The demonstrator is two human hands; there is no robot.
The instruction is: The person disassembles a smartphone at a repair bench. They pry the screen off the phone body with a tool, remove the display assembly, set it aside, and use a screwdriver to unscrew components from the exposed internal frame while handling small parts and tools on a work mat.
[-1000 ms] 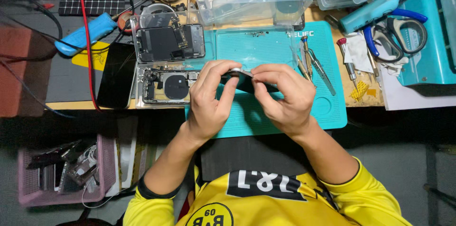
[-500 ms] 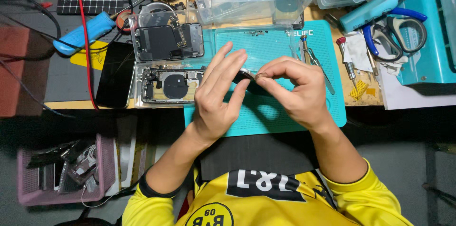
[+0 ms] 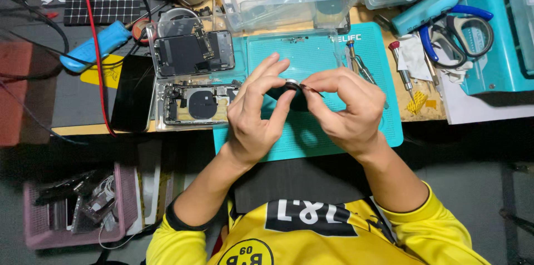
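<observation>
Clear tray (image 3: pixel 239 73): two opened phones (image 3: pixel 194 53).
Pink basket (image 3: pixel 125 209): loose parts.
Left hand (image 3: pixel 253 114), right hand (image 3: pixel 347 109): pinching small black part (image 3: pixel 290 95).

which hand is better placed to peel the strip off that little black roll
Right, probably. The right hand already pinches the thin strip end coming off the small black roll, while the left hand grips the roll itself and steadies it above the teal mat.
</observation>
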